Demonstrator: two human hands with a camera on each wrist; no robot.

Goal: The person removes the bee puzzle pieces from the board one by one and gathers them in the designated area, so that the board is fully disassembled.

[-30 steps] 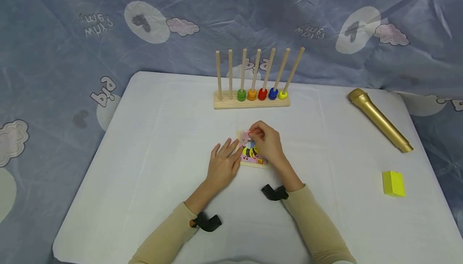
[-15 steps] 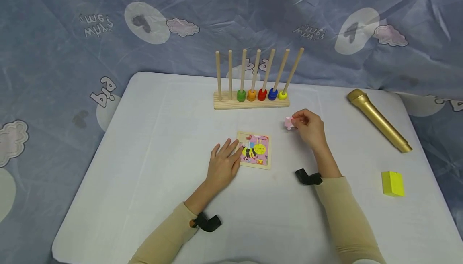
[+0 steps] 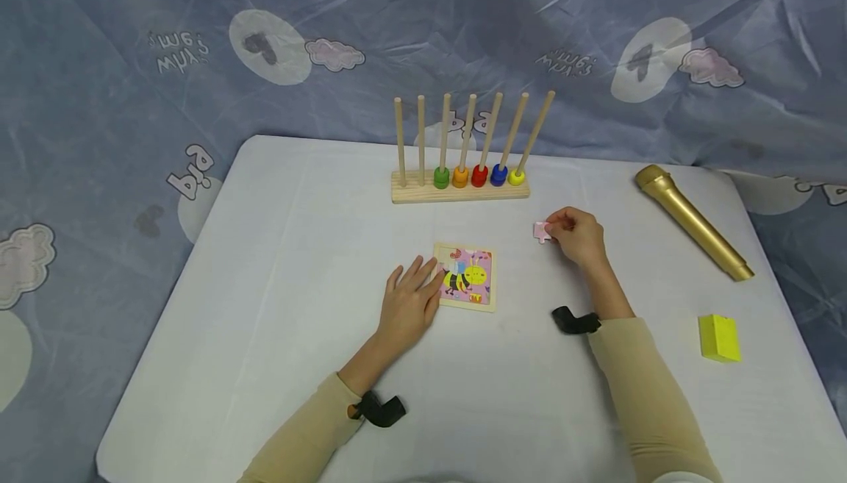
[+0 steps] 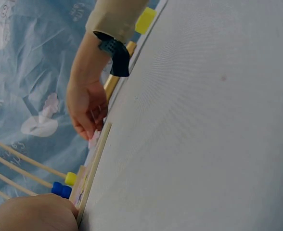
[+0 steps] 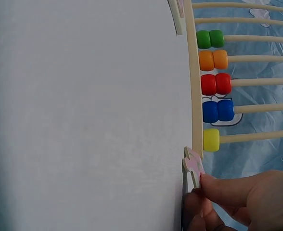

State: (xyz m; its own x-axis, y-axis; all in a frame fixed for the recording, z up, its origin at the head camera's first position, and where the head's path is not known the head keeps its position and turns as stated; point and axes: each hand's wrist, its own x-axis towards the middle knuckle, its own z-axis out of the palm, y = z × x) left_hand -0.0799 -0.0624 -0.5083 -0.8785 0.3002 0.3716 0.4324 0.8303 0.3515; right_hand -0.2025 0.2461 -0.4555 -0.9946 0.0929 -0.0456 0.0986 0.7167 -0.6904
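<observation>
A small framed jigsaw puzzle (image 3: 473,277) with a bee picture lies mid-table; its upper left corner shows bare wood. My left hand (image 3: 409,302) rests with spread, straight fingers over the puzzle's left edge, covering part of it. To the right of the puzzle, my right hand (image 3: 579,236) pinches a pink puzzle piece (image 3: 541,231) between thumb and fingers, low over the white tabletop. In the right wrist view the thumb presses on one end of the piece (image 5: 193,163), with fingers beneath it.
A wooden peg rack (image 3: 460,192) with coloured beads on most of its pegs stands behind the puzzle. At the right lie a gold toy microphone (image 3: 695,222) and a yellow block (image 3: 719,337). A printed blue-grey cloth (image 3: 423,34) hangs behind the white table (image 3: 298,248).
My right hand has lifted the pink puzzle piece from the puzzle's upper left and carried it right, then slightly further right and down. The left hand has stayed on the frame.
</observation>
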